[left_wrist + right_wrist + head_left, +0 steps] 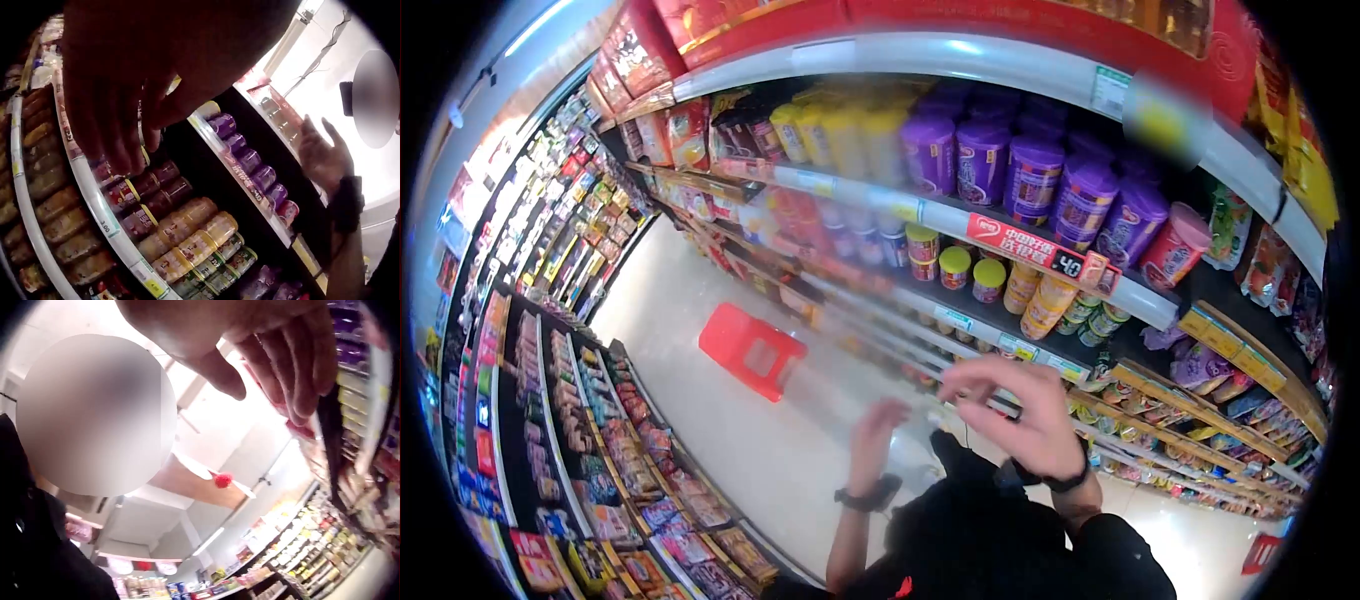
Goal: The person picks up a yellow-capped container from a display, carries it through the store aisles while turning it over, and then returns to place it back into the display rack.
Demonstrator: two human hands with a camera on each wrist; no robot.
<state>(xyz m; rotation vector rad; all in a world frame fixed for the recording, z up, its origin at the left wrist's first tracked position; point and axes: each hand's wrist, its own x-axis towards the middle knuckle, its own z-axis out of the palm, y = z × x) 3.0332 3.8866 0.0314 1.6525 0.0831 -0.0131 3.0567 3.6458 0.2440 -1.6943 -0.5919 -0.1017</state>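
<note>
My right hand (1025, 415) is raised in front of the lower shelves, fingers loosely bent and nothing in them. My left hand (878, 440), blurred, hangs over the aisle floor and holds nothing. In the left wrist view the left hand (131, 87) overlaps the shelf of small jars (128, 194). Fingers spread and slack, the right hand (275, 356) shows no object in the right wrist view. Purple canisters (1035, 180) stand in rows on the shelf ahead, beside yellow packs (840, 130). Below them sit jars with green lids (955, 268).
A red basket (745, 350) stands on the aisle floor (660, 300) to the left. Across the aisle runs another shelf unit (600, 430) full of packets. A red price sign (1025, 240) sticks to the shelf edge, and a white shelf rail (900, 60) crosses above.
</note>
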